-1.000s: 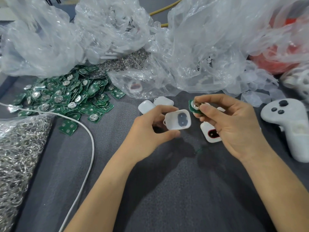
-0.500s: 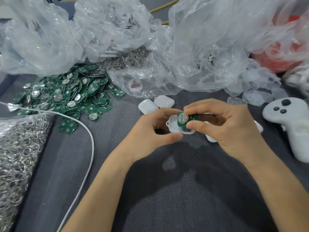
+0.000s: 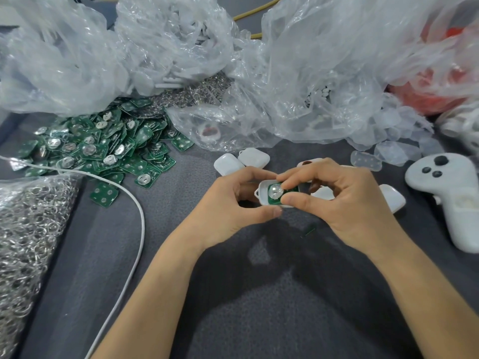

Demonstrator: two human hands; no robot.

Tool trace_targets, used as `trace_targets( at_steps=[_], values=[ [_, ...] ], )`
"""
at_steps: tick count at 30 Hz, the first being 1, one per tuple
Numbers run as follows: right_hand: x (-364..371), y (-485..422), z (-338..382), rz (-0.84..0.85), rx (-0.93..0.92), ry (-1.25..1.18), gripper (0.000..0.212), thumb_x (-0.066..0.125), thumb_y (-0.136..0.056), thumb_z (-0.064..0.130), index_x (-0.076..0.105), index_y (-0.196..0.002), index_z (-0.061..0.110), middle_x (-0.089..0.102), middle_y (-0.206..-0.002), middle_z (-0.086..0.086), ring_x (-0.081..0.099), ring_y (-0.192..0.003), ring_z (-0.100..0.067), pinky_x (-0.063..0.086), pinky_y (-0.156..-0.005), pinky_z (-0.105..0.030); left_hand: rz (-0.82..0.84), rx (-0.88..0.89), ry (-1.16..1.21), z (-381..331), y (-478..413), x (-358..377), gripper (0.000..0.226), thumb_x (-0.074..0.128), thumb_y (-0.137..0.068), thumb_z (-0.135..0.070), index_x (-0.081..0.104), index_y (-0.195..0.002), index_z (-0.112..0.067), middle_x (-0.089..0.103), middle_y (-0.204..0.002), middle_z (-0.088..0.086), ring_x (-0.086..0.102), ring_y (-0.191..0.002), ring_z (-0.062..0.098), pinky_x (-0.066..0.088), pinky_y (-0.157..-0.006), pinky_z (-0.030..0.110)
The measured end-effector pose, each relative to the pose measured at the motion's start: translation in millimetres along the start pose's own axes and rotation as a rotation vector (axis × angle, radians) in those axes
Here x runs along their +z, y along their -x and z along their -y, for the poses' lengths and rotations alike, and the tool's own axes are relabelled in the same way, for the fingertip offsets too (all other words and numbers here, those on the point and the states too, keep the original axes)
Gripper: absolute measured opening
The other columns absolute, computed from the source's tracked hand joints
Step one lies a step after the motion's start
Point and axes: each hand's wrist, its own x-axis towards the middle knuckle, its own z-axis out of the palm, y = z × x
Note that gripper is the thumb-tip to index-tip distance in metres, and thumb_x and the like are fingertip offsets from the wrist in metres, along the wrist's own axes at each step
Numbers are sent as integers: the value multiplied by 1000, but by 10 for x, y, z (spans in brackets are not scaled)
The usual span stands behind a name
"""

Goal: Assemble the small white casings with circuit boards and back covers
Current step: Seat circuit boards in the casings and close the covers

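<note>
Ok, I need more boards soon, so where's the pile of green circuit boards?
In the head view, the pile of green circuit boards lies on the left of the table, between the bag of metal rings and the clear plastic bags.

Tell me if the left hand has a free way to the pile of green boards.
Probably yes: only bare cloth lies between the left hand and the pile, though that hand grips the casing.

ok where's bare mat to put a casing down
Free: mat between cable and left forearm, and between that and right forearm. Crowded: boards and rings left, bags behind, casings and controller right.
</note>
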Motion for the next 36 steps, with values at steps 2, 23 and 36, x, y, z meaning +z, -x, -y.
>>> trace_targets(
  at_steps=[2,23,36],
  values=[
    [3,-2,-5,-4,0,-2,20,79,-72,22,69,-79,39,71,-93,22,60,-97,-12,48,-80,-38,3,-5,-1,-3,3,1,40,76,-75,2,63,-104,-23,73,-89,-8,64,-79,5,48,-73,15],
    [3,-5,8,3,-2,34,10,79,-71,15,72,-78,18,66,-93,10,62,-87,-12,48,-74,-22,7,2,20,-16,8,25,39,76,-72,-12,64,-108,-24,74,-100,-3,67,-89,9,50,-81,18],
    [6,-3,-35,21,31,60,17,78,-73,23,71,-88,29,63,-93,10,62,-84,-15,53,-77,-37,-4,26,-56,-15,15,50,39,76,-72,-14,63,-106,-28,74,-99,-6,68,-93,9,49,-87,19]
  ],
)
